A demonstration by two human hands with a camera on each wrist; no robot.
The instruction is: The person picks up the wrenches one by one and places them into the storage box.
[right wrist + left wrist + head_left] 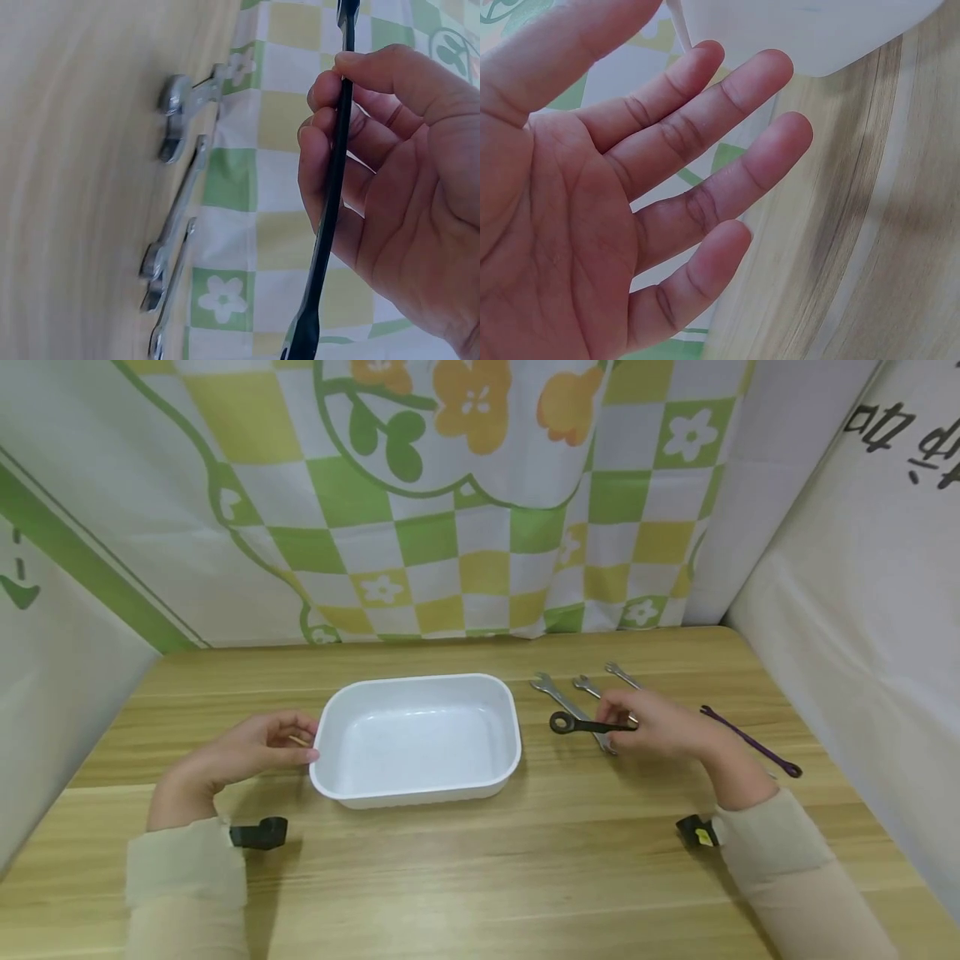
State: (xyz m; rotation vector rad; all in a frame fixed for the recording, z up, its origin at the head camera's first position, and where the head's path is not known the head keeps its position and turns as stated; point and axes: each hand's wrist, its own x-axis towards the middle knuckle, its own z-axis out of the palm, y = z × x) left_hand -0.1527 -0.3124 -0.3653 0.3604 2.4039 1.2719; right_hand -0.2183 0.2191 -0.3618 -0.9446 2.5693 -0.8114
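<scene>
My right hand [651, 720] pinches a black combination wrench [573, 724] between thumb and fingers, raised above the table. Its ring end points left toward the white tray in the head view. In the right wrist view the thumb presses the black shaft [339, 142] against the fingertips. My left hand [251, 747] is at the left side of the white rectangular tray [416, 795], its thumb and fingertips touching the rim, the fingers loosely extended. In the left wrist view the fingers [682, 131] are spread beside the tray wall, the thumb tip out of frame. Nothing lies in the tray.
Silver wrenches lie under and beyond my right hand: a larger one [557, 693], a middle one [585, 685] and a small one [621, 674]. A dark purple wrench [750, 740] lies farther right on the wooden table [480, 877]. A checkered cloth [450, 552] hangs behind.
</scene>
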